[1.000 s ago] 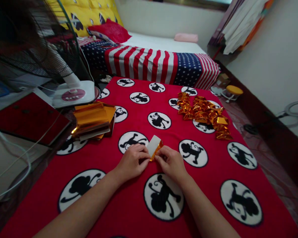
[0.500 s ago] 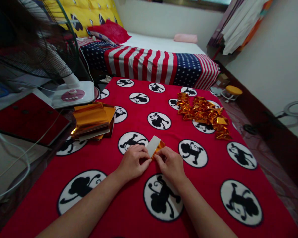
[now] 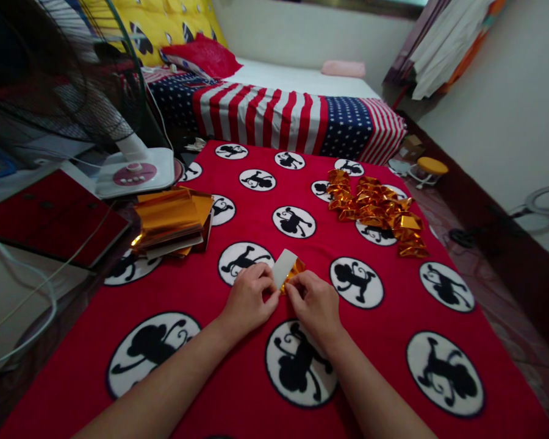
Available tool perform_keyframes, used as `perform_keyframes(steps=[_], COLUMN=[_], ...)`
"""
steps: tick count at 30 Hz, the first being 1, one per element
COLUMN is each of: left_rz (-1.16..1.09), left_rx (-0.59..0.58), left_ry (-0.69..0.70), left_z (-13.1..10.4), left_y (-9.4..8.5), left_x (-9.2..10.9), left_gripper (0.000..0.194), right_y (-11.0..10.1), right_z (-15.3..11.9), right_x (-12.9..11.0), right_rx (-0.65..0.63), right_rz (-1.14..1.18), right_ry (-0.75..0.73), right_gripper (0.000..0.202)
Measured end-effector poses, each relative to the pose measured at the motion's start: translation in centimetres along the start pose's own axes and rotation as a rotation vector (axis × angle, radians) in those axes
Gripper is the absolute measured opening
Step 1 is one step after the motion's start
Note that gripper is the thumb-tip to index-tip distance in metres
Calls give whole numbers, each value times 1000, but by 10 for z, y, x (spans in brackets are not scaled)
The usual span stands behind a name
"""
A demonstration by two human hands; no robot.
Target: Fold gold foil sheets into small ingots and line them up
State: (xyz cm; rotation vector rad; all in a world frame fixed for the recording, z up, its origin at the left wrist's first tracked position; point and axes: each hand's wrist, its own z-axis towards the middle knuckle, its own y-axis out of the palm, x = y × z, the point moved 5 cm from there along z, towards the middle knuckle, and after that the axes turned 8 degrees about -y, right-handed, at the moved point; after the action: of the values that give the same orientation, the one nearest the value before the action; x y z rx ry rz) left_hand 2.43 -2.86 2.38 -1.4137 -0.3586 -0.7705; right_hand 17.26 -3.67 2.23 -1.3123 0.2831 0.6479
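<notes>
Handling a small gold-and-white paper piece [image 3: 283,267] with both hands

Two bare hands are meeting over the middle of a red cloth with black monkey figures in white circles [image 3: 265,225]. The small gold-and-white paper piece is lying between them, showing its pale side to the left and shiny gold foil along its right side. The right hand [image 3: 315,302] is pinching the foil at the near right edge, its grip closing thumb against fingers on the paper. The left hand [image 3: 249,299] is touching the near left edge with its fingertips; whether its grip is closing fully on the paper, one cannot tell.

To the left, a stack of gold foil-faced sheets [image 3: 169,216] is lying at the cloth's edge, with a few pale sheet edges showing. On the far right of the cloth, a cluster of folded shiny gold foil pieces [image 3: 369,213] is sitting in uneven rows, well apart from both hands.

Beyond the stack, a fan with a white and pink base [image 3: 135,174] is standing at the left. A bed with a striped and starred cover [image 3: 265,116] is filling the far side, and a stool with a round yellow seat [image 3: 432,166] is standing at the far right.
</notes>
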Motion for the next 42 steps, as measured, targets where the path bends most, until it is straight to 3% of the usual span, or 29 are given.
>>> perform_keyframes(steps=[12, 28, 42], left_rz=[7, -55, -68], left_rx=[2, -42, -42], left_ry=[-71, -38, -24], left_z=[1, 1, 1], left_y=[-1, 0, 0], left_x=[1, -3, -5], left_gripper=[10, 10, 16], right_y=[-1, -3, -1], right_z=[0, -1, -1], right_x=[-1, -1, 3], right_rx=[13, -29, 27], right_rz=[-7, 57, 96], right_ry=[5, -9, 33], right_gripper=[9, 10, 4])
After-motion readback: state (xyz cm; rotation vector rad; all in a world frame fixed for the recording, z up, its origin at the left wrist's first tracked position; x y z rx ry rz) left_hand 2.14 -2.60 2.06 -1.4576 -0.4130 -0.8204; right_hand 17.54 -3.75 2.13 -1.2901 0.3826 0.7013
